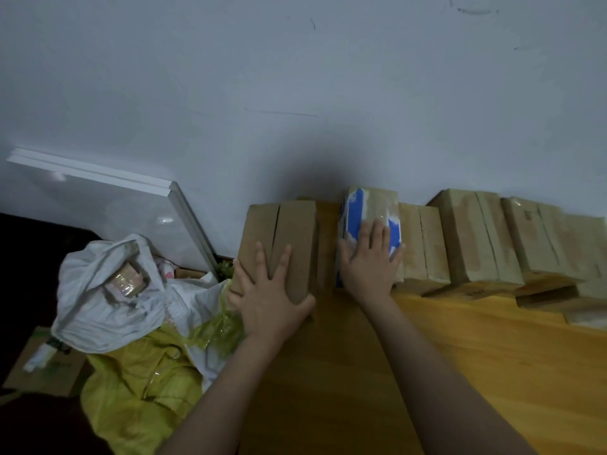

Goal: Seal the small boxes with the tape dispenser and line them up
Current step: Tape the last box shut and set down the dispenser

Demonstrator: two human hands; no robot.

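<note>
Boxes in row along wall; bags left of table.

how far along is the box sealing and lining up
Done: several brown boxes with glossy tape stand in a row along the wall. In hand: the right hand lies flat on a taped blue-and-white box at the row's left end; the left hand lies flat on a plain brown box whose seam shows no tape. Left: tape that box and close the gap. No dispenser is in view.

A scuffed pale grey wall rises behind a yellow-orange wooden tabletop. At left, a glossy white panel leans against the wall. Lighting is dim.
</note>
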